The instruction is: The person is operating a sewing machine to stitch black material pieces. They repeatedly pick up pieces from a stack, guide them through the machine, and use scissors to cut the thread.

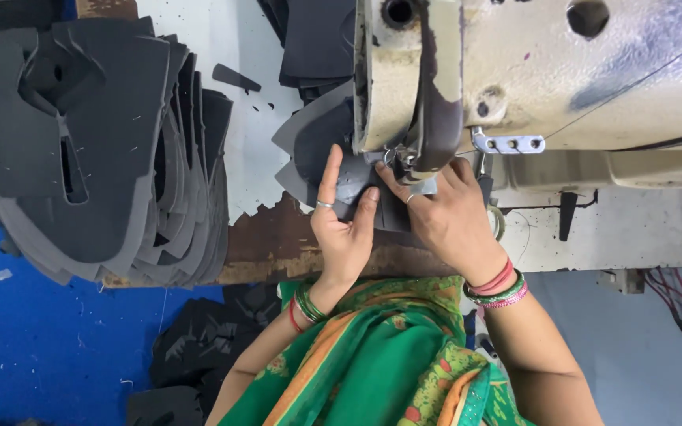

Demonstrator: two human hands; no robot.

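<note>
Near the centre of the frame, a dark grey cut fabric piece (333, 162) is laid flat on the sewing table (262, 142), its right part tucked under the head of a worn cream sewing machine (562, 71). The left hand (342, 225) is spread open, palm up-frame, with its fingertips pressed on the piece just left of the needle area; nothing is gripped by it. The right hand (444, 213) is laid flat beside it, fingers extended toward the presser foot (404, 170), also pressing rather than clasping, so the hands are kept close together but apart. The piece is judged to be light, limp and slightly spongy, likely to bend or creep if pushed at one corner; it is best held down flat with spread fingers near the seam line, or lifted by an outer edge. At the upper left of the frame a tall fanned stack of matching cut pieces (104, 150) is seen, and more dark pieces (199, 347) are scattered on the blue floor (33, 339) at lower left.
</note>
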